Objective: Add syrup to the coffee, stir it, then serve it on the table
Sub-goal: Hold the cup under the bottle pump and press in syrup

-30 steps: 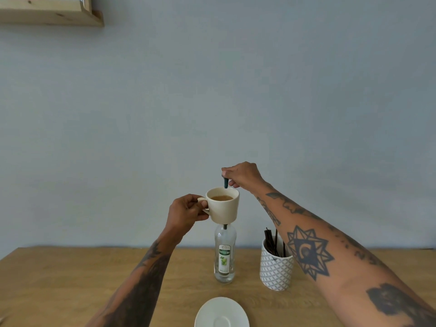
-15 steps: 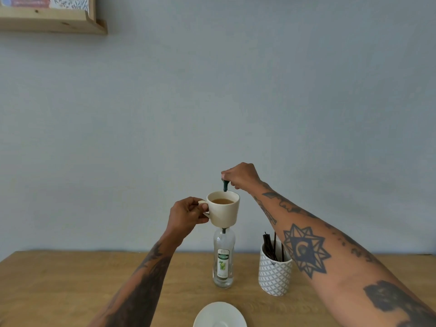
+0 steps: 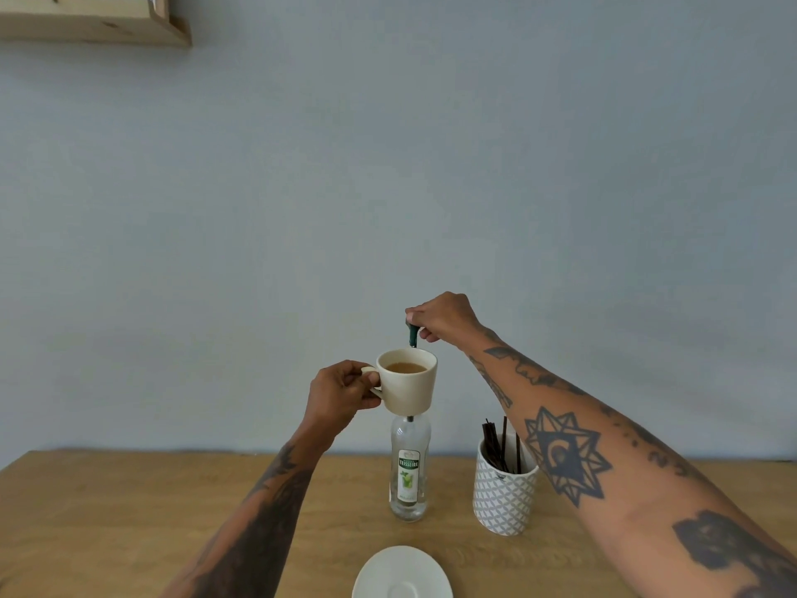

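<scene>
My left hand (image 3: 340, 392) grips the handle of a cream coffee cup (image 3: 412, 390) and holds it in the air, level, with light brown coffee (image 3: 405, 367) inside. The cup hides the neck of a clear syrup bottle (image 3: 409, 472) standing on the wooden table (image 3: 108, 511). Above the cup's far rim, my right hand (image 3: 444, 317) pinches the bottle's dark green pump head (image 3: 412, 334). A white saucer (image 3: 401, 574) lies at the near edge of the view, below the bottle.
A white patterned pot (image 3: 502, 498) holding dark stirrer sticks (image 3: 496, 442) stands just right of the bottle, under my right forearm. A wooden shelf (image 3: 95, 28) hangs on the grey wall at the top left.
The gap between my right hand and the cup has grown, and more of the green pump head shows. The cup stays in front of the bottle's neck.
</scene>
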